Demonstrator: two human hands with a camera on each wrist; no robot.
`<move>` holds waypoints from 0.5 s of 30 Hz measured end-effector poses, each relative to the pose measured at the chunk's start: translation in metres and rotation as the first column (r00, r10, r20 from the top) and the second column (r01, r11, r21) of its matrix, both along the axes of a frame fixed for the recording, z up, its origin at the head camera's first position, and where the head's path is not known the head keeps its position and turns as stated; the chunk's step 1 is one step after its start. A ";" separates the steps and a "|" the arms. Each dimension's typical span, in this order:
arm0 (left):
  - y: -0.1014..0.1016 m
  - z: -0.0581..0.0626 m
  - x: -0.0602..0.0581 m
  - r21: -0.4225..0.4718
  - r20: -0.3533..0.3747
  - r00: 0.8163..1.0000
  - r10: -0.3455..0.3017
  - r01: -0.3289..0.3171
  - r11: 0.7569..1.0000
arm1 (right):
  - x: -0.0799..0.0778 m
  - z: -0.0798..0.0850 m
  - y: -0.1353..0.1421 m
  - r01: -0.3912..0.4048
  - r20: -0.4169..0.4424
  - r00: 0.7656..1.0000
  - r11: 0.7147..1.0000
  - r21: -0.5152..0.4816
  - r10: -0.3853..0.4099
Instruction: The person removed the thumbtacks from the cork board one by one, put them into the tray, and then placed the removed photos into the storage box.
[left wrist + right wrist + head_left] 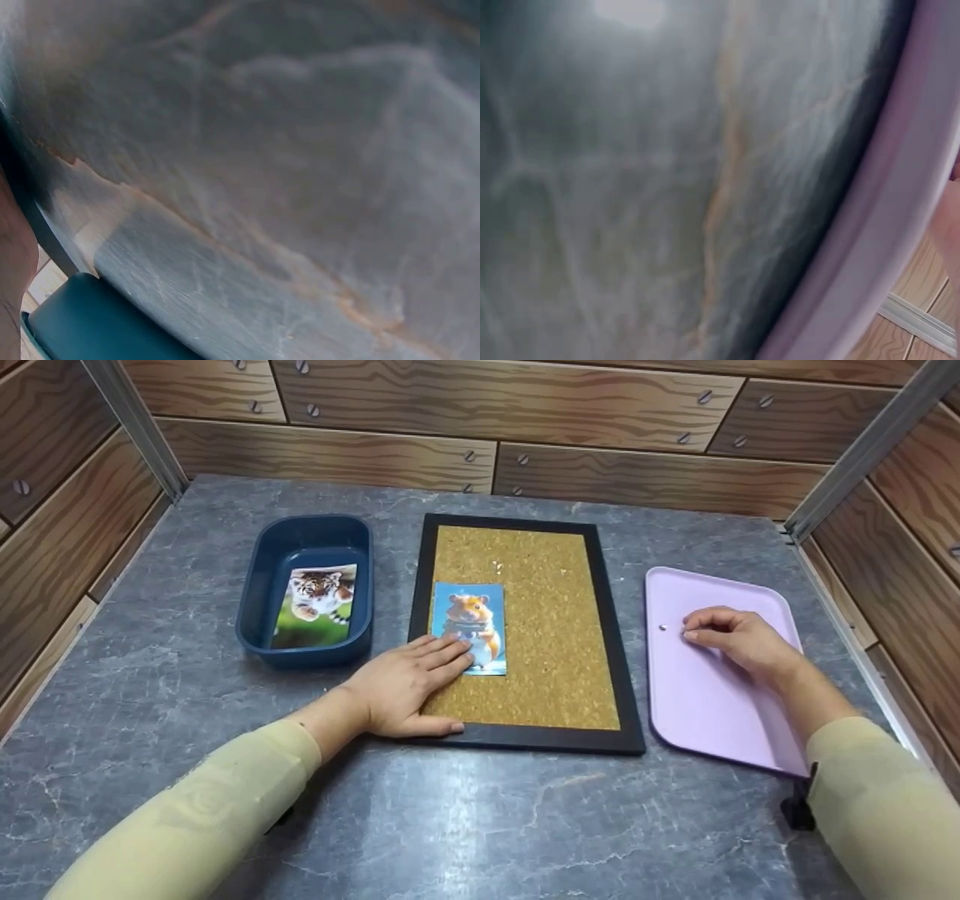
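Observation:
In the head view my left hand [409, 682] rests with its fingers spread on the lower left of a hamster picture card [491, 607]. The card lies near the left side of a black-framed cork board [555, 660], and my left thumb reaches onto the lower frame. Over a lilac tray [705, 697], my right hand [746, 645] has thumb and forefinger brought together at the tips. A tiny shiny piece [662, 628] lies on the tray just left of those fingertips. Whether the fingertips pinch another such piece I cannot tell.
A dark blue bin [255, 592] stands left of the board, with a tiger cub picture card [311, 607] inside. Small pale bits [497, 566] dot the upper cork. Wood-patterned walls [375, 450] enclose the grey marbled table [450, 825] at back and sides.

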State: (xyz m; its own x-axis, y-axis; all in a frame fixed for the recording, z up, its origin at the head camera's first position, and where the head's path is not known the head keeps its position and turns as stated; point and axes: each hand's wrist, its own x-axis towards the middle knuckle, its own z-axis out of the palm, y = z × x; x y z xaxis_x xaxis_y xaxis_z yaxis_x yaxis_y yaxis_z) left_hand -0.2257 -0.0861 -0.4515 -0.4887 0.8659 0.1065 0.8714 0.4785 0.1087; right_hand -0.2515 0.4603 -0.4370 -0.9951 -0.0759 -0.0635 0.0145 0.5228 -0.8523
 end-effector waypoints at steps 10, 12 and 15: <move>-0.001 0.000 0.000 0.004 0.008 1.000 -0.002 0.002 1.000 | 0.000 0.001 -0.001 -0.001 0.018 1.000 1.000 -0.015 0.001; -0.001 0.000 0.000 0.007 0.005 1.000 -0.004 0.004 1.000 | 0.001 0.002 -0.001 0.001 0.028 1.000 0.999 -0.045 0.000; 0.000 0.000 0.000 0.007 0.007 1.000 -0.005 0.005 1.000 | 0.002 0.002 -0.001 0.005 0.046 0.999 0.995 -0.095 0.000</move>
State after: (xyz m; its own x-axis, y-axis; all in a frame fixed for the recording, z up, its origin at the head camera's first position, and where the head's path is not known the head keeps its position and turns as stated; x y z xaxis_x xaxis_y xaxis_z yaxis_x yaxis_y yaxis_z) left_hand -0.2261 -0.0863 -0.4510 -0.4851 0.8676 0.1097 0.8730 0.4732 0.1180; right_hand -0.2492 0.4597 -0.4348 -0.9915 -0.0812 -0.1019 0.0562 0.4392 -0.8966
